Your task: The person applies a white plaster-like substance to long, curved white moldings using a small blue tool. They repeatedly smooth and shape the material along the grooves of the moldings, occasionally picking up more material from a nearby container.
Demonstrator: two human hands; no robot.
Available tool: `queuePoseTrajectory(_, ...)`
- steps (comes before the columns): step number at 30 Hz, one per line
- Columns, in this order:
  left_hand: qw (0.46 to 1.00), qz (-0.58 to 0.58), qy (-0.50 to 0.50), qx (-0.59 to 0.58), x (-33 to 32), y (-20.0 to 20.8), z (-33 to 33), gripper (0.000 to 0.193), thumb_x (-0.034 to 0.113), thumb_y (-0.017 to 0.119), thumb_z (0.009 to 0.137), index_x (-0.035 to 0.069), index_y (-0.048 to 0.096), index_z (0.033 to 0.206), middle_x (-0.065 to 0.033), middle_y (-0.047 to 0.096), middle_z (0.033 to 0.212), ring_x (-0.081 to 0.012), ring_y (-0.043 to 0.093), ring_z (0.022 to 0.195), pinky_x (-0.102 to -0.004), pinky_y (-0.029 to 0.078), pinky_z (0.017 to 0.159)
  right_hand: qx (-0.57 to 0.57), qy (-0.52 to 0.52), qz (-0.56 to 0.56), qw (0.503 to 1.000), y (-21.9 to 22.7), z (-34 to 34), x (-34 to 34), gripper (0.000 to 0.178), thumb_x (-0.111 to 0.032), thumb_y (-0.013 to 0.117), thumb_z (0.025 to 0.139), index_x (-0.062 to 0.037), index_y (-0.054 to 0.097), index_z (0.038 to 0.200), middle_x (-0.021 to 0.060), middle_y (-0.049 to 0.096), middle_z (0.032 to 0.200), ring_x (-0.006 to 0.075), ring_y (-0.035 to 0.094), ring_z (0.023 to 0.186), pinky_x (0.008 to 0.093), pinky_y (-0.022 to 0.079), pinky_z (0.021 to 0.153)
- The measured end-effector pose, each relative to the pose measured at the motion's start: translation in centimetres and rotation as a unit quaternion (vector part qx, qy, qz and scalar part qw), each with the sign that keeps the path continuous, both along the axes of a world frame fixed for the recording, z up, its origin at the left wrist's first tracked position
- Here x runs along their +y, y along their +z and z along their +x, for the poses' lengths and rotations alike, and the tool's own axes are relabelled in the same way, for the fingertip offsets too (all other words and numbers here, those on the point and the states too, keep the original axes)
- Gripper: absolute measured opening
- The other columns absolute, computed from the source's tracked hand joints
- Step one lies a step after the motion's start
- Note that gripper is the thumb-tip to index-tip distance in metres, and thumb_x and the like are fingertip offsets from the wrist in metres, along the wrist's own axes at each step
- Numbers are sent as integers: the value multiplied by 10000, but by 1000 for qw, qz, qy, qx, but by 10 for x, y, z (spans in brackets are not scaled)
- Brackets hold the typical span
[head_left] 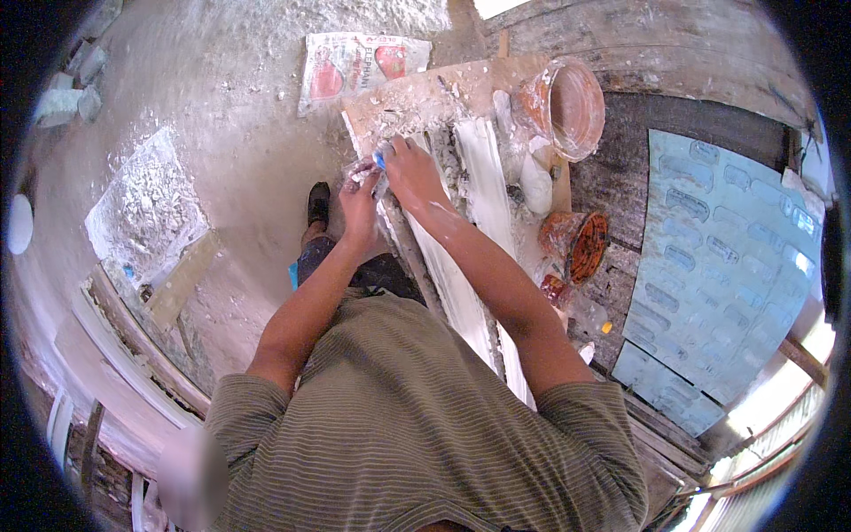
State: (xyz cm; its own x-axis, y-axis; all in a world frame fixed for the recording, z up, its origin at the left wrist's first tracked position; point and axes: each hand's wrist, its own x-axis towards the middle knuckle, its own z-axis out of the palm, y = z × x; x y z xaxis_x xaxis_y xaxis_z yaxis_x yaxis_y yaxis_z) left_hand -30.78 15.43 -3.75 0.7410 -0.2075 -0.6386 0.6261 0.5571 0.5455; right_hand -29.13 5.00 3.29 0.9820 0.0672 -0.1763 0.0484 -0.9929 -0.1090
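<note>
My right hand (413, 176) is closed around a small blue object (380, 160), of which only an edge shows between the fingers. Close beside it, my left hand (359, 206) pinches at a whitish, plaster-smeared lump (362, 172); its exact kind is too small to make out. Both hands meet over the near-left edge of a wooden work board (390, 106) strewn with white crumbs. A long white plaster strip (479, 177) runs along the board under my right forearm, next to a dark, crusted channel.
Right of the strip stand a large plaster-stained orange bucket (576, 111), a smaller orange bucket (581, 248) and a clear bottle with a yellow cap (589, 314). A printed sack (363, 66) lies beyond the board. White debris fills a sheet (146, 204) on the left floor. A light-blue panel (718, 266) is at right.
</note>
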Motion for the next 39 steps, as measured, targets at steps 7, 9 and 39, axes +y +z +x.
queuePoseTrajectory(7,1000,-7,19,-17,1,8,-18,213,67,544,821,36,582,1028,-44,608,998,-139,564,898,-252,446,776,-13,26,-19,999,-7,-19,0,75,-36,562,706,8,591,759,155,515,924,288,565,841,389,515,672)
queuePoseTrajectory(9,998,36,9,-48,-1,-1,-22,206,71,545,824,40,582,1024,-38,607,993,-135,559,893,-251,441,778,-30,24,-26,999,-10,-4,3,58,-41,569,702,5,598,722,150,522,920,283,568,841,381,520,666)
queuePoseTrajectory(39,997,-58,31,-49,4,-15,-398,220,27,559,805,28,560,1025,-78,602,956,-172,580,882,-281,473,758,-4,19,-74,997,-4,-399,-4,116,-63,533,764,19,612,788,149,525,920,277,573,854,368,531,671)
